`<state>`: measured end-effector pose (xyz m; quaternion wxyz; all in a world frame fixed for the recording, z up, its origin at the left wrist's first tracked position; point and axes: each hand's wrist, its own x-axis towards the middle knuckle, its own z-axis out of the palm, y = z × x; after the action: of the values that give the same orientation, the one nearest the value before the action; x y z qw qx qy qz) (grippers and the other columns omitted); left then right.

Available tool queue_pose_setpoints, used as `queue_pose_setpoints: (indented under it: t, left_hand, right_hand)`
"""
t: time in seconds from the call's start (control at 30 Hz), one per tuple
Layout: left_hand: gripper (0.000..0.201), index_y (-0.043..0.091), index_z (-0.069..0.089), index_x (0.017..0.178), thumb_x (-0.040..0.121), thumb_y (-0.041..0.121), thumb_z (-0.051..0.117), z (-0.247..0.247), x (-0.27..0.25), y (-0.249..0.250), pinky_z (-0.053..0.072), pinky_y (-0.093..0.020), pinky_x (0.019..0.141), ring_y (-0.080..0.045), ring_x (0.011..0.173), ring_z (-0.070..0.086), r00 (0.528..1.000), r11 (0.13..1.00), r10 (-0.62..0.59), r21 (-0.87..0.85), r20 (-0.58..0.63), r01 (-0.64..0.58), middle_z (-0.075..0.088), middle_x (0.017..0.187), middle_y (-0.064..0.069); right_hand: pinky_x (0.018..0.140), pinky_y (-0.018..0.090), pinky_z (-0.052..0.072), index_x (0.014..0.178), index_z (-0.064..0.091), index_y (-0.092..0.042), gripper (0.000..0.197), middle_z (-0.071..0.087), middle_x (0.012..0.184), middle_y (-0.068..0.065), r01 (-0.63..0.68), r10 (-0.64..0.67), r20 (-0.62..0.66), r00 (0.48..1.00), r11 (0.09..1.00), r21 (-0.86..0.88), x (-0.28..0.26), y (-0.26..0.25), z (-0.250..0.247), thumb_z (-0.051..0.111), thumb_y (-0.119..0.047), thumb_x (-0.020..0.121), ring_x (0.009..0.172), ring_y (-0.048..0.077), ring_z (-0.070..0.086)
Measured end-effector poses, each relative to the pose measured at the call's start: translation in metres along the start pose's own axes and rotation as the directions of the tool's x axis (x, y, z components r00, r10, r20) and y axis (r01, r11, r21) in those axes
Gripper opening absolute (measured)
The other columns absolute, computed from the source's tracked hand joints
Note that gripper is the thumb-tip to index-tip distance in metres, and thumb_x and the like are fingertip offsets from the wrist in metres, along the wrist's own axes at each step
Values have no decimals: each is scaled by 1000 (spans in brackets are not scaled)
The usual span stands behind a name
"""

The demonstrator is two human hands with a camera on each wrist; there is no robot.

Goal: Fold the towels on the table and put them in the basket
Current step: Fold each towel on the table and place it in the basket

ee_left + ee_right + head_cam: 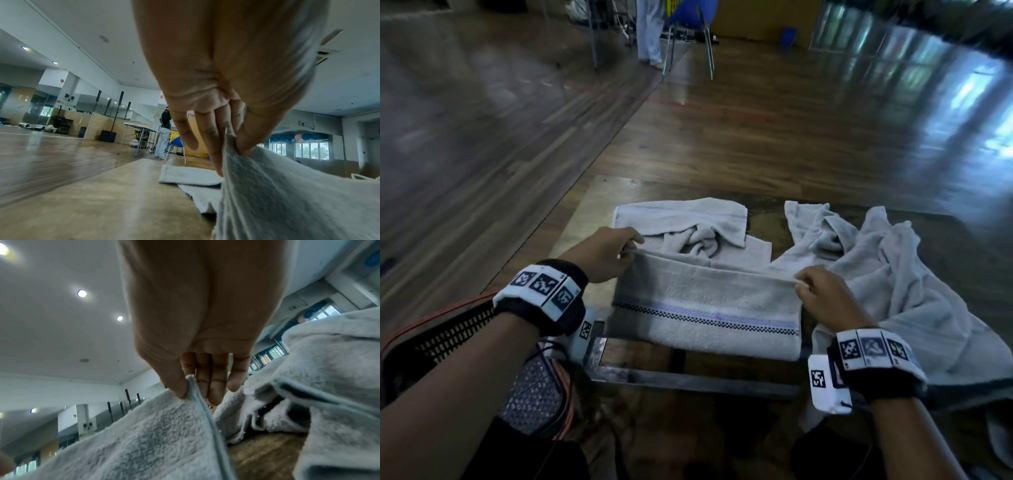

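Note:
A grey towel with a checked and purple stripe (pixel 705 305) lies at the near edge of the table (pixel 592 205), its near part hanging over the edge. My left hand (pixel 628 245) pinches its far left corner, thumb against fingers (pixel 232 142). At the far right corner my right hand (pixel 803 282) pinches the hem between thumb and fingers (pixel 189 386). The upper edge is stretched between both hands, lifted off the table. A black mesh basket (pixel 448 335) sits low at the left, below my left forearm.
A crumpled grey towel (pixel 688 226) lies behind the held one. A larger rumpled towel (pixel 887 274) covers the table's right side and spills over its edge. Orange cables run by the basket. Far off stand a blue chair (pixel 688 20) and a person.

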<state>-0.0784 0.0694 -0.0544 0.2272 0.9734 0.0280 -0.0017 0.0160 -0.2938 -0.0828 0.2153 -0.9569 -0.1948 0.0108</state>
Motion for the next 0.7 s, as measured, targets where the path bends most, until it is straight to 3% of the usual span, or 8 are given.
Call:
queue_pose_setpoints:
  t: [0.13,0.23,0.33,0.4,0.43,0.57,0.63,0.7]
  left_hand:
    - [34,10,57,122,88,12,60,-5,-19,-1,50,-29,86,-19,96,62,998,999,32,6,51,-32,66,107,-7]
    - [19,13,69,100,82,13,66,-14,-32,-4,53,-38,80,-17,81,62,997,997,54,-66,60,-50,68,87,1]
    - [7,11,70,86,80,10,68,-22,-36,3,54,-41,75,-21,78,64,985,981,90,-158,-144,-113,69,82,-1]
    - [8,5,69,87,80,1,67,-23,-32,17,54,-42,73,-25,76,64,879,966,194,-71,-435,-248,68,83,-7]
    - [9,3,69,89,80,0,66,-24,-29,25,54,-44,72,-26,76,64,795,958,247,15,-554,-287,68,86,-9]
    - [13,7,70,97,87,10,62,-34,-22,38,50,-41,78,-23,85,65,410,925,354,248,-841,-289,70,96,-6]
    - [11,10,69,95,89,15,61,-32,-24,33,47,-40,76,-20,88,63,362,904,403,305,-841,-300,70,95,-3]
    - [11,12,69,91,89,16,59,-20,-28,21,47,-39,73,-21,84,65,468,872,484,366,-739,-324,71,92,-2]
  right_hand:
    - [61,16,38,81,54,-28,14,58,81,-8,0,2,-10,1000,983,182,-21,9,-12,61,-18,88,74,3,55]
    - [59,11,43,76,58,-27,19,61,72,-6,10,-20,24,1000,942,337,-35,15,-28,63,-12,86,65,3,59]
    - [64,14,45,80,60,-27,14,64,78,-6,22,-14,-26,1000,938,346,-41,13,-39,64,-15,87,74,9,62]
    - [77,30,46,86,61,-19,5,65,86,0,87,-24,-291,957,975,206,-38,2,-42,62,-14,88,84,21,62]
    - [84,38,44,90,62,-13,3,65,89,6,146,-92,-463,882,986,82,-35,-4,-45,60,-13,89,87,25,61]
    - [87,39,33,97,62,-9,13,66,97,10,172,-262,-842,472,964,-204,-31,-15,-56,53,-17,92,96,25,55]
    - [87,40,34,98,62,-9,13,65,98,10,171,-293,-831,473,956,-240,-31,-9,-54,55,-19,91,97,27,55]
    - [87,43,36,97,62,-9,13,65,96,10,199,-330,-695,638,943,-265,-31,-1,-46,60,-17,86,94,28,57]
